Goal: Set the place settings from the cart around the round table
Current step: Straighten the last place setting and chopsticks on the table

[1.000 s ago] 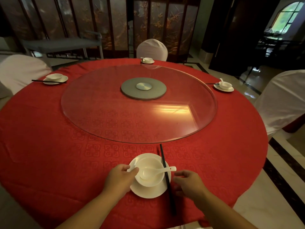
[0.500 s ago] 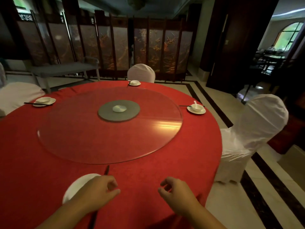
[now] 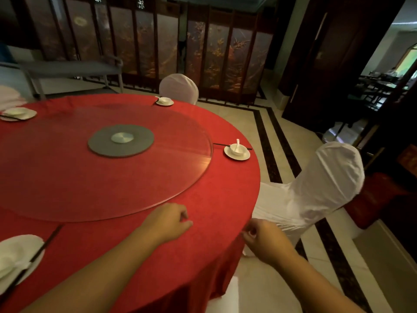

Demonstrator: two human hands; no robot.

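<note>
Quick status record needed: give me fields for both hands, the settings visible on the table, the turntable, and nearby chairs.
left hand: loosely curled over the red tablecloth, holds nothing
right hand: loosely curled past the table edge, holds nothing
settings in view: four white saucer-and-bowl sets: near left, far left, far side, right side
chopsticks: black pair beside the near-left set; another by the right-side set
spoon: white, standing in the right-side bowl
turntable: round glass disc on a grey hub
chairs: white-covered, one far, one right
</note>
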